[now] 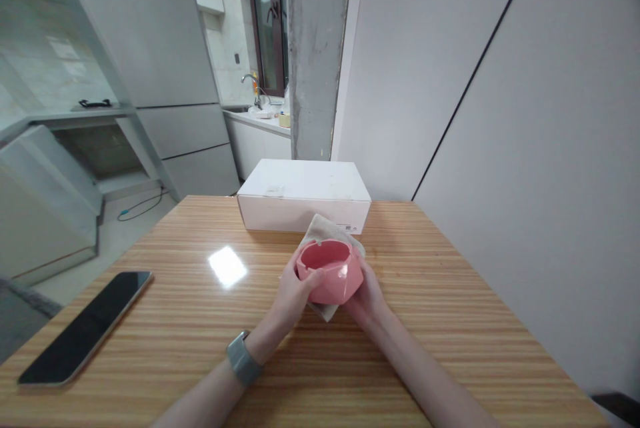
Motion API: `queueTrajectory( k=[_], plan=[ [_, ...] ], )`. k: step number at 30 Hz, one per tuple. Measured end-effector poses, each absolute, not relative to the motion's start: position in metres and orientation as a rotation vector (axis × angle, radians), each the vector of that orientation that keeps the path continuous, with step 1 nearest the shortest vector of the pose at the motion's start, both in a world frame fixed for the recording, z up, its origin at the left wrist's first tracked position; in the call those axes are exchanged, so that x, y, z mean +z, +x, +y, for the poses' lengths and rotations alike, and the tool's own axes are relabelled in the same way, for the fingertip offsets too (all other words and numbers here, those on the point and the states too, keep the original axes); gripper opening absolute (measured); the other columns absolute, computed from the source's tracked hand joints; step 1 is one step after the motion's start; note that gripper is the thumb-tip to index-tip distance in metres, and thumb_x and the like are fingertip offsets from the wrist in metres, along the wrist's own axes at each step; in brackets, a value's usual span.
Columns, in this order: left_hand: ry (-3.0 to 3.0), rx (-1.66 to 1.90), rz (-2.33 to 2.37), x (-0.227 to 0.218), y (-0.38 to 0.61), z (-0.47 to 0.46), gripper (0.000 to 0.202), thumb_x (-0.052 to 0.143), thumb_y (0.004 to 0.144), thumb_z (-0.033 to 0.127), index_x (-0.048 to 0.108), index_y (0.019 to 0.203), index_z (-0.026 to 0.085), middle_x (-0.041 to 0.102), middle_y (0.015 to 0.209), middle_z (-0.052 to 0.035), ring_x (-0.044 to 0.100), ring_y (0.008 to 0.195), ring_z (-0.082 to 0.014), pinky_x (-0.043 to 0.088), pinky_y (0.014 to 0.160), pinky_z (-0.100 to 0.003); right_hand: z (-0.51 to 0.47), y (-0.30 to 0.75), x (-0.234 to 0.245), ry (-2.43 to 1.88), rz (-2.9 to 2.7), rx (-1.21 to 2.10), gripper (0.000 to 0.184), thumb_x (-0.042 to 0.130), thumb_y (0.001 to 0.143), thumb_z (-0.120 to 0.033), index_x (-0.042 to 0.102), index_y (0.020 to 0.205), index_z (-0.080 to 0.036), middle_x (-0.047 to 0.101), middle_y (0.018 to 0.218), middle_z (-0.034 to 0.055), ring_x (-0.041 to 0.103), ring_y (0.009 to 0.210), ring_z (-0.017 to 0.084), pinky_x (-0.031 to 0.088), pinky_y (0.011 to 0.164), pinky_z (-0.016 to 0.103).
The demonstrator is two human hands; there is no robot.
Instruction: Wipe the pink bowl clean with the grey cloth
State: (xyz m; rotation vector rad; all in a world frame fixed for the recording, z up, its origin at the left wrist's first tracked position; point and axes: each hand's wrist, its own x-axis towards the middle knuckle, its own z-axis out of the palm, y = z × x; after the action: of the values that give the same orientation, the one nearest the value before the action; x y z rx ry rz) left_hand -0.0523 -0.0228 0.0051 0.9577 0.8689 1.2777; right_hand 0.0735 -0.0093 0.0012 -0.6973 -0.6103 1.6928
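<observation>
A glossy pink ashtray [336, 285] with faceted sides and notches in its rim is tilted, so that I see into its bowl. My left hand [295, 288] is closed on its left side, the thumb lying across the front wall. On the other side my right hand [367, 291] grips the ashtray from the right and below, its fingers mostly hidden behind it. A grey-beige cloth [320, 228] shows behind and beneath the ashtray. Whether the right fingers also pinch this cloth is hidden.
A white box [305, 181] stands at the table's far edge, just beyond the cloth. At the left on the wood-grain table [200, 335] lies a dark-screened phone or tablet [87, 328]. A white wall [480, 115] rises along the right side.
</observation>
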Motion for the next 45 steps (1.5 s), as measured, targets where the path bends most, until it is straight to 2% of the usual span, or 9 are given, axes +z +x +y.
queueTrajectory(
  k=[2,6,11,15,24,33,37,45],
  plan=[
    [1.121,1.406,0.917,0.006,-0.051,-0.023,0.064,0.077,0.057,0.023,0.053,0.117,0.019,0.061,0.120,-0.0081,0.055,0.111,-0.0244,0.041,0.096,-0.030,-0.007,0.074,-0.001,-0.693,-0.560,1.664,0.036,0.054,0.079,-0.054,0.068,0.087,-0.022,0.073,0.092,0.0057,0.062,0.104,0.027,0.045,0.094,0.044],
    [1.225,1.555,0.994,0.008,-0.052,-0.024,0.072,0.079,0.057,0.024,0.047,0.121,0.022,0.058,0.121,-0.0075,0.055,0.112,-0.0235,0.040,0.098,-0.031,-0.005,0.074,0.002,-0.661,-0.537,1.714,0.039,0.047,0.084,-0.052,0.068,0.095,-0.021,0.072,0.099,0.0070,0.060,0.107,0.026,0.046,0.094,0.044],
    [1.187,1.632,1.071,0.006,-0.055,-0.021,0.071,0.074,0.068,0.029,0.036,0.128,0.023,0.048,0.132,-0.0089,0.048,0.121,-0.0220,0.034,0.103,-0.030,-0.010,0.071,0.012,-0.619,-0.516,1.793,0.041,0.034,0.091,-0.045,0.066,0.103,-0.022,0.070,0.104,0.0065,0.059,0.109,0.024,0.046,0.094,0.044],
    [1.198,1.495,1.006,0.003,-0.058,-0.018,0.069,0.068,0.075,0.032,0.030,0.132,0.022,0.043,0.137,-0.0102,0.041,0.128,-0.0222,0.032,0.106,-0.031,-0.010,0.075,0.015,-0.611,-0.482,1.803,0.043,0.031,0.092,-0.045,0.066,0.106,-0.023,0.068,0.111,0.0055,0.060,0.109,0.023,0.045,0.096,0.044],
    [1.362,1.478,0.907,0.013,-0.058,-0.025,0.088,0.087,0.049,0.019,0.042,0.124,0.020,0.050,0.131,-0.0117,0.046,0.124,-0.0291,0.036,0.104,-0.040,-0.007,0.087,0.009,-0.625,-0.368,1.790,0.041,0.038,0.091,-0.044,0.068,0.103,-0.020,0.069,0.111,0.0037,0.061,0.108,0.023,0.044,0.099,0.042],
    [1.338,1.615,0.962,-0.004,-0.058,-0.017,0.093,0.087,0.050,0.021,0.037,0.129,0.023,0.050,0.132,-0.0109,0.049,0.122,-0.0274,0.043,0.099,-0.041,-0.011,0.081,0.011,-0.648,-0.247,1.934,0.040,0.033,0.095,-0.038,0.064,0.109,-0.016,0.072,0.100,0.0067,0.062,0.106,0.021,0.047,0.094,0.040],
    [1.372,1.652,1.091,-0.005,-0.059,-0.015,0.090,0.087,0.050,0.023,0.040,0.127,0.022,0.052,0.129,-0.0106,0.051,0.120,-0.0263,0.041,0.101,-0.041,-0.012,0.077,0.014,-0.671,-0.208,1.865,0.040,0.032,0.095,-0.037,0.064,0.107,-0.017,0.073,0.099,0.0059,0.063,0.105,0.021,0.048,0.093,0.040],
    [1.367,1.593,1.130,-0.008,-0.057,-0.014,0.088,0.089,0.046,0.025,0.043,0.122,0.021,0.057,0.122,-0.0095,0.057,0.112,-0.0249,0.044,0.096,-0.039,-0.009,0.081,0.019,-0.673,-0.214,1.633,0.036,0.044,0.091,-0.037,0.063,0.113,-0.017,0.070,0.107,0.0047,0.062,0.106,0.020,0.048,0.096,0.036]
  ],
)
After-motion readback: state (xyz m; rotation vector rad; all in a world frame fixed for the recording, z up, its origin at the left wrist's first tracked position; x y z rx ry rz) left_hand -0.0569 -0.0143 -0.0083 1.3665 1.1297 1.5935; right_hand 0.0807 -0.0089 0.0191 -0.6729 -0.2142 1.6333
